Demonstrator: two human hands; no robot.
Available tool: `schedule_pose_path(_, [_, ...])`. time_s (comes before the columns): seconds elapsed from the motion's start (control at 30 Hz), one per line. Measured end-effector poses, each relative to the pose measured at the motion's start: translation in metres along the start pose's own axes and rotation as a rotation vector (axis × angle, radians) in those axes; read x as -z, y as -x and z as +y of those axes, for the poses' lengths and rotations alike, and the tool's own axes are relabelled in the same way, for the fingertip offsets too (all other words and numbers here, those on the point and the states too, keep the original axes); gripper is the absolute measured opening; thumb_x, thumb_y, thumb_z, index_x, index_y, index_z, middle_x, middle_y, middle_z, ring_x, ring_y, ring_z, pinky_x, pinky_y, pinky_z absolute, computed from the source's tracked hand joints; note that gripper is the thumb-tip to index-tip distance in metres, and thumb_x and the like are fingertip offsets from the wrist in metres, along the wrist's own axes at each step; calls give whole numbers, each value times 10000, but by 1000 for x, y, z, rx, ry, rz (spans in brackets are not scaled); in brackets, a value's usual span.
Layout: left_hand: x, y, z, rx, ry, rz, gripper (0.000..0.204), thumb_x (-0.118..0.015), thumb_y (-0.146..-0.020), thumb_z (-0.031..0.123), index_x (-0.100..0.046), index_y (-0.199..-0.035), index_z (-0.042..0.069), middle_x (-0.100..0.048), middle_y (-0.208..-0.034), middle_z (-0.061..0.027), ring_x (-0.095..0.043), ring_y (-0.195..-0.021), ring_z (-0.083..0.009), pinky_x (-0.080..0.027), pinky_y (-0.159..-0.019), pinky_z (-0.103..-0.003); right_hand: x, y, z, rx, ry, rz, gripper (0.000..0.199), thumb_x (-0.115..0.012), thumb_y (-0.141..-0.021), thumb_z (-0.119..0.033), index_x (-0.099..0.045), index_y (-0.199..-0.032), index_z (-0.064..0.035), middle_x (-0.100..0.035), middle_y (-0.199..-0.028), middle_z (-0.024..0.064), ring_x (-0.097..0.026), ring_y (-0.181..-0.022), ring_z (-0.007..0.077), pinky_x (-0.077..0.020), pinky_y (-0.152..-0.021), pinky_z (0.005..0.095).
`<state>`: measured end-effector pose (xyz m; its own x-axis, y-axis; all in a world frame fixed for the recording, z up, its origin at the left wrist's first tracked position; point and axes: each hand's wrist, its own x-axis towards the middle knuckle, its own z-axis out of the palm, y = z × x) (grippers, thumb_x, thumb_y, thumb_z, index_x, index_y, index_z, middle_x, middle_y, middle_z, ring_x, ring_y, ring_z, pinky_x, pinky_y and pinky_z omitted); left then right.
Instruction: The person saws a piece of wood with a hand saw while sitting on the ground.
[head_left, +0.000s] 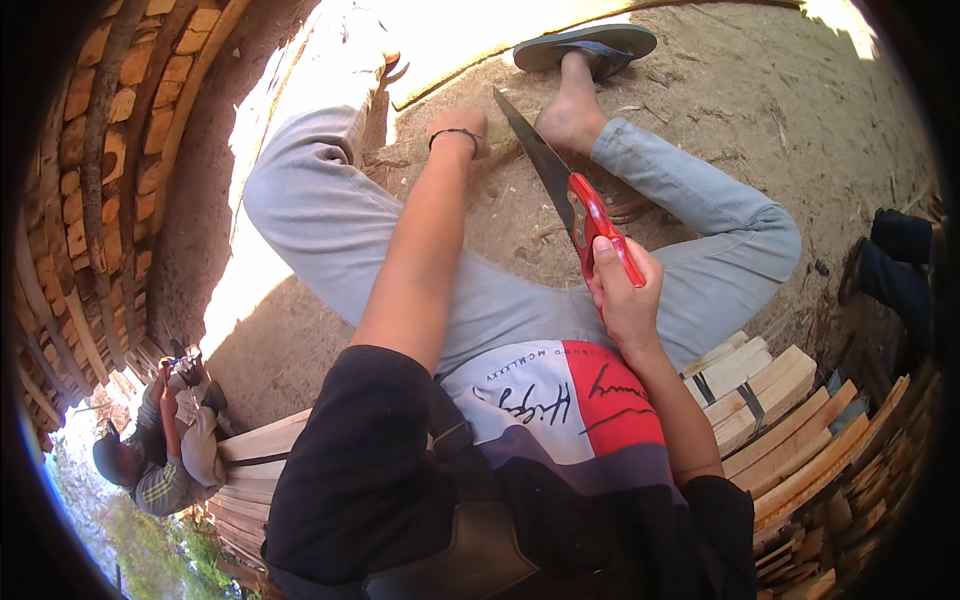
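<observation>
Close by your hips, strapped pale planks point(760, 390) lie at the right and more planks point(262, 440) at the left; your legs in light grey trousers point(330, 200) spread over bare, sandy ground point(740, 140), with strong sunlight along its left and far edges. Farther out, another person's dark-clad legs point(900, 270) show at the ground's right edge, a co-worker point(170, 450) sits past the left-hand planks, and stacked timber point(110, 150) rises beyond the ground's left edge. Your right hand point(628, 285), the nearer one, is closed around the red handle point(592, 210) of a handsaw point(563, 190), thumb lying along the grip. Your left hand point(460, 125), with a dark bracelet point(455, 133) at its wrist, reaches out low over the ground between your legs; its fingers are hidden and slightly blurred, so you cannot tell how far open it is or whether it touches anything. The saw runs forward and leftward from your right hand, its dark blade lying between your left hand and your right foot point(572, 120), the tip just beside the left hand and apart from it.
</observation>
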<state>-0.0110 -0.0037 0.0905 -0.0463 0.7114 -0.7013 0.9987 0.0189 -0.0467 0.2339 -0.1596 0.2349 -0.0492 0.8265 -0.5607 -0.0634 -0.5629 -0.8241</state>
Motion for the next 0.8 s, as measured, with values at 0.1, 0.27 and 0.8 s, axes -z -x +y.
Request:
schedule_pose_path(0.1, [0,10,1,26,59,-2,298,-598,-777,118,-720,-1044,66,-697,-1098,-157,-671,-1030,-304,-546,-872,-400,1,-3,8,19,20,0,300,-607,-971,-270,-568,-761,-60,-492,-593,-47,-416,-487,31,-313,-441,221])
schedule_pose_path(0.27, [-19,1,1,26,106,12,280,-708,-762,198,-750,-1026,115,-712,-1110,-99,-674,-1062,-253,-538,-889,-369,38,42,7,57,57,23,320,-531,-998,-240,-493,-737,-59,-425,-522,-26,-363,-418,44,-274,-405,226])
schedule_pose_path(0.8, [-12,-4,-4,130,265,21,337,-748,-801,218,-727,-1120,113,-703,-1154,-42,-676,-1055,-219,-576,-808,-349,39,37,8,77,41,143,350,-481,-1018,-248,-430,-710,-88,-359,-569,-23,-328,-417,70,-279,-427,234])
